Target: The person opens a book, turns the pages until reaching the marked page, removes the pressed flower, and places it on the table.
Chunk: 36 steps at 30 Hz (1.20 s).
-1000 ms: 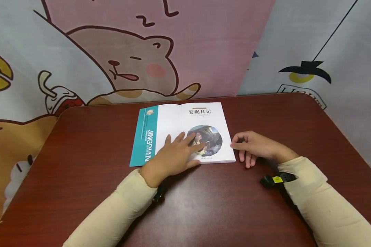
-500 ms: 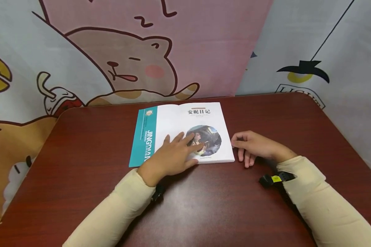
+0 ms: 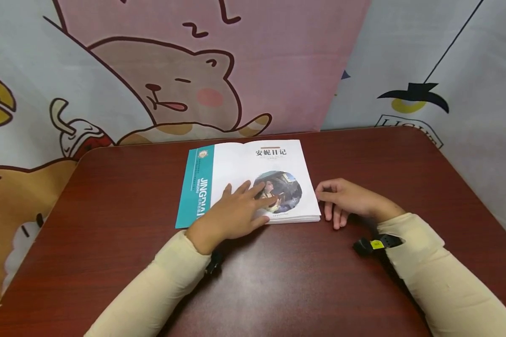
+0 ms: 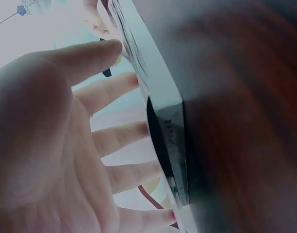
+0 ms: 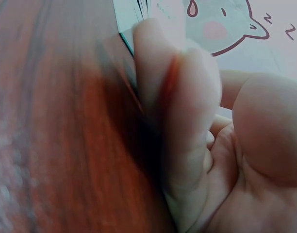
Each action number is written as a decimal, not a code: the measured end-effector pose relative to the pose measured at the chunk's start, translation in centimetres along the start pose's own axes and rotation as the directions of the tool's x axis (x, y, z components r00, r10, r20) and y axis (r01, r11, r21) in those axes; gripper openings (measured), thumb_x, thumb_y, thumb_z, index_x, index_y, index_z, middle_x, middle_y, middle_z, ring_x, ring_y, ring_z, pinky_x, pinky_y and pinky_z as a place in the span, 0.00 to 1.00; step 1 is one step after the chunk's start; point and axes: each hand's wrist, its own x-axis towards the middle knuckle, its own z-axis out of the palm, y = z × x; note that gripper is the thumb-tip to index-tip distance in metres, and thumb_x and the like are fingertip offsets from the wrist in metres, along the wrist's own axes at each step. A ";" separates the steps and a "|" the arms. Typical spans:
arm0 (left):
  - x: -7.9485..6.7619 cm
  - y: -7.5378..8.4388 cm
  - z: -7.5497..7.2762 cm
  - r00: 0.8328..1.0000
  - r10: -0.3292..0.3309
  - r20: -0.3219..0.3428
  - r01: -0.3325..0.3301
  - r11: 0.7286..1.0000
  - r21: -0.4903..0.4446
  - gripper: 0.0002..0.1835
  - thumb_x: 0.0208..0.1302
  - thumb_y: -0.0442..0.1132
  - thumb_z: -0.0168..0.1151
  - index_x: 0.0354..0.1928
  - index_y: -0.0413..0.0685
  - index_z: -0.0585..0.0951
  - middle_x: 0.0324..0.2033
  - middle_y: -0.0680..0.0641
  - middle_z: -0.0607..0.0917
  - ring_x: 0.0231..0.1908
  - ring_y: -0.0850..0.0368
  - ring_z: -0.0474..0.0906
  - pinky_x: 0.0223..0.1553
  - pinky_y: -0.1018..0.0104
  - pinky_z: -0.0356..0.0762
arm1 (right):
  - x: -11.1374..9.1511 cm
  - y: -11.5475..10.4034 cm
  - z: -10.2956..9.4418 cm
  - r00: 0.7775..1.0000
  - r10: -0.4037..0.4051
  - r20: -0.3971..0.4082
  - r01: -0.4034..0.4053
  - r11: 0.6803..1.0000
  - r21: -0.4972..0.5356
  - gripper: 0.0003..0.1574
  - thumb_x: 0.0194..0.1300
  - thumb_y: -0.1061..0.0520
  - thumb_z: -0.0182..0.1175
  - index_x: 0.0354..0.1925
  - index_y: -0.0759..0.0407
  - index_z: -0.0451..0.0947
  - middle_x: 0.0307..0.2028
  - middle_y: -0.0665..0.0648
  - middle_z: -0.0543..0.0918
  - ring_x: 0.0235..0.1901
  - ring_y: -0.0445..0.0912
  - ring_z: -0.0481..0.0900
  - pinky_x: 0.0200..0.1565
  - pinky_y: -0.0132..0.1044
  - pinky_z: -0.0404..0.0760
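Observation:
A softcover book lies opened at its title page on the table, its teal flap out to the left. On that page is a round picture. My left hand rests on the book with fingers spread over the page; the left wrist view shows the fingertips touching the paper above the thick page block. My right hand is at the book's right edge, thumb and index finger brought together on the page edges. In the right wrist view, separated pages show beyond the curled fingers, which hide the exact contact.
The dark red-brown wooden table extends around the book. A cartoon-printed cloth hangs behind its far edge. Black straps with a small device sit at the wrists, below pale sleeves.
The pages at the book's lower right corner have parted slightly and lifted at my right fingers. Both hands have stayed almost in place.

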 end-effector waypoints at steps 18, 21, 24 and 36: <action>0.2 0.1 -0.1 0.961 0.231 -0.155 -0.220 0.972 0.089 0.16 0.67 0.44 0.65 0.56 0.59 0.85 0.63 0.49 0.80 0.64 0.47 0.76 0.59 0.45 0.75 | 0.1 0.1 0.0 1.000 0.012 -0.006 -0.012 1.000 0.016 0.19 0.80 0.50 0.45 0.51 0.66 0.69 0.21 0.60 0.81 0.14 0.49 0.83 0.18 0.43 0.82; 0.3 0.3 0.0 0.955 0.244 -0.169 -0.229 0.968 0.105 0.17 0.66 0.42 0.66 0.56 0.59 0.86 0.61 0.51 0.82 0.63 0.49 0.77 0.59 0.47 0.76 | 0.0 0.0 0.0 1.000 0.014 -0.004 -0.013 1.000 0.022 0.20 0.80 0.50 0.45 0.51 0.66 0.69 0.21 0.60 0.80 0.14 0.50 0.83 0.18 0.43 0.82; 0.3 0.4 0.1 0.948 0.262 -0.181 -0.244 0.963 0.114 0.17 0.64 0.39 0.66 0.54 0.58 0.86 0.59 0.51 0.84 0.61 0.50 0.78 0.58 0.47 0.76 | 0.0 0.0 0.1 1.000 0.012 -0.005 -0.011 1.000 0.025 0.21 0.80 0.49 0.45 0.52 0.67 0.69 0.21 0.60 0.80 0.14 0.50 0.83 0.18 0.43 0.81; 0.4 0.7 0.4 0.950 0.242 -0.198 -0.210 0.963 0.170 0.20 0.66 0.42 0.66 0.60 0.59 0.83 0.58 0.53 0.84 0.59 0.52 0.80 0.57 0.49 0.77 | 0.0 0.0 0.2 1.000 0.002 -0.014 -0.002 1.000 -0.010 0.20 0.78 0.49 0.49 0.50 0.67 0.69 0.21 0.59 0.80 0.14 0.49 0.83 0.18 0.42 0.82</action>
